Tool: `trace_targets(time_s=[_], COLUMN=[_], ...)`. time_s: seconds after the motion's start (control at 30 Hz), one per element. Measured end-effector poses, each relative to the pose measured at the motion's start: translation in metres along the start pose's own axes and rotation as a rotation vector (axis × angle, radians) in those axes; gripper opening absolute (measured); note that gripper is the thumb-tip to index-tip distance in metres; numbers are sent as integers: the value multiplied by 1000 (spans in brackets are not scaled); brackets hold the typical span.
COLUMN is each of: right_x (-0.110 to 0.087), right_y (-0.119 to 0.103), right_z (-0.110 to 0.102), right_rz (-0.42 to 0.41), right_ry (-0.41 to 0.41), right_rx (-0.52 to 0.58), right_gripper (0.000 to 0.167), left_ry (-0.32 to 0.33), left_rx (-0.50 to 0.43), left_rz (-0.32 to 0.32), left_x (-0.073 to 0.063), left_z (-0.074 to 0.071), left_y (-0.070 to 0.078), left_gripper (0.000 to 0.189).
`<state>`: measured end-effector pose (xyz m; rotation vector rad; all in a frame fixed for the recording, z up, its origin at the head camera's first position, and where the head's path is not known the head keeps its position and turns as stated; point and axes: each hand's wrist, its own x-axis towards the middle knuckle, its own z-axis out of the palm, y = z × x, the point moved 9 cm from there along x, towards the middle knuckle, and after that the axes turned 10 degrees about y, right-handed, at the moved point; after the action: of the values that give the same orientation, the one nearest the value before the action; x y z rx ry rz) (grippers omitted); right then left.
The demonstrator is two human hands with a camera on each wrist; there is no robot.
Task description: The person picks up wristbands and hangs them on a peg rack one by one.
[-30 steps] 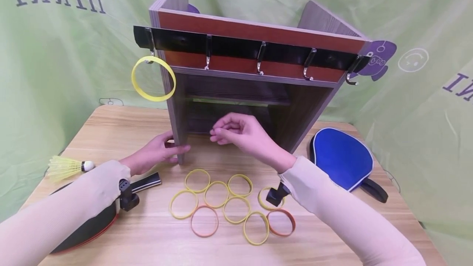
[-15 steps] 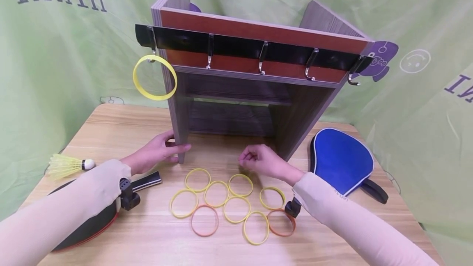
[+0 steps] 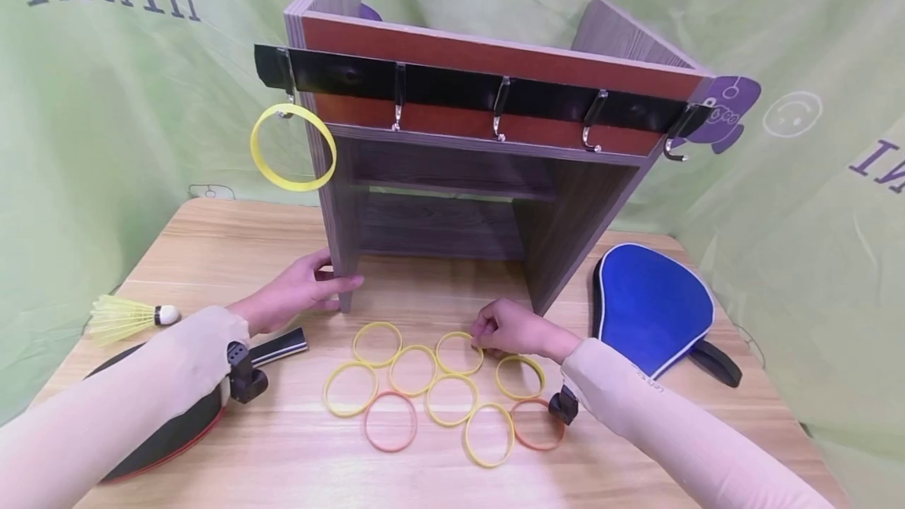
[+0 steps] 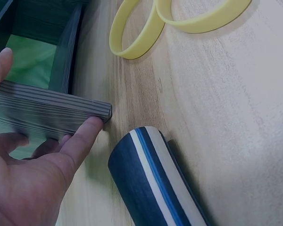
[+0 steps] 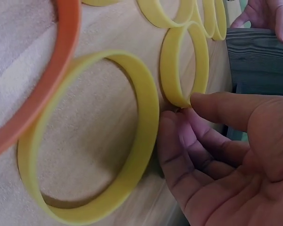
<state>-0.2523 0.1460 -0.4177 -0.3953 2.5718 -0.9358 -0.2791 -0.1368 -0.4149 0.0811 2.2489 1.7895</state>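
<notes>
My left hand (image 3: 293,297) grips the lower left side panel (image 4: 47,110) of a grey wooden shelf unit (image 3: 566,234), thumb on one side and fingers on the other. At the table's middle, my right hand (image 3: 519,328) pinches the near right edge of a yellow silicone wristband (image 5: 184,66) that lies on the table. Right beside those fingers lies another yellow wristband (image 5: 148,108). Several more yellow wristbands and two orange wristbands (image 3: 391,422) lie around. One yellow wristband (image 3: 258,148) hangs from the leftmost hook of the black hook rail (image 3: 452,85).
A table tennis bat (image 3: 170,430) lies under my left forearm, its handle pointing at the shelf unit. Left of it is a yellow shuttlecock (image 3: 134,318). A blue bat case (image 3: 654,309) stands on the right. Green cloth (image 3: 106,116) hangs behind the table.
My right hand has come down and toward me from in front of the shelf unit's opening to the yellow wristband. My left hand stays on the side panel.
</notes>
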Motion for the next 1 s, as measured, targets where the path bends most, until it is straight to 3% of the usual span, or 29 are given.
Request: trace_targets(time_s=[0.33, 0.6, 1.0], right_x=[-1, -3, -7], right_y=[3, 1, 13], right_z=[0, -10, -12], right_rz=[11, -57, 63], right_ry=[50, 84, 2], right_rx=[10, 185, 430], right_gripper=[7, 7, 26], left_ry=[4, 6, 11], left_rx=[-6, -3, 7], left_rz=[-14, -4, 3], left_x=[0, 0, 1], left_z=[2, 1, -1], left_y=[-1, 0, 0], left_gripper=[72, 71, 69])
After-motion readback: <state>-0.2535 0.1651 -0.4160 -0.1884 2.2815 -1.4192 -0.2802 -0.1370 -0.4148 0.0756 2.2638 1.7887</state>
